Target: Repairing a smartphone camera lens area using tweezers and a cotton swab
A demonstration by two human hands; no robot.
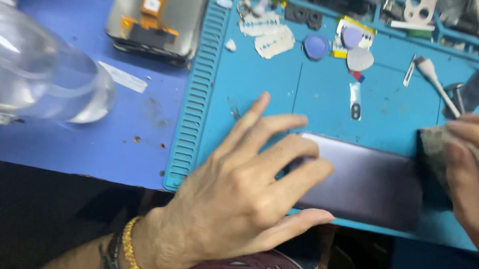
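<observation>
The left hand [239, 198] lies flat in the lower middle of the frame, its fingers [284, 155] spread wide and pressing down on the left end of a dark phone [368, 186]. The phone lies lengthwise on the blue silicone mat [255, 90], close to the mat's near edge, right of centre. A beaded bracelet [131, 255] circles the left wrist at the bottom of the frame.

At the right edge, the right hand [478, 178] has its fingers closed around a crumpled grey cloth [440, 152], which touches the right end of the phone.

Further up the mat, in the upper middle, lie round blue and grey picks [316, 46], white sticker scraps [268, 33] and a small metal strip [356, 101]. A white-handled tool [437, 82] rests toward the upper right.

Left of the mat, the blue worktop [106, 140] carries a clear plastic bottle [31, 67] lying on its side at the left edge. A detached screen panel [158, 12] with an orange flex cable lies in the upper left, just beside the mat's ribbed border
</observation>
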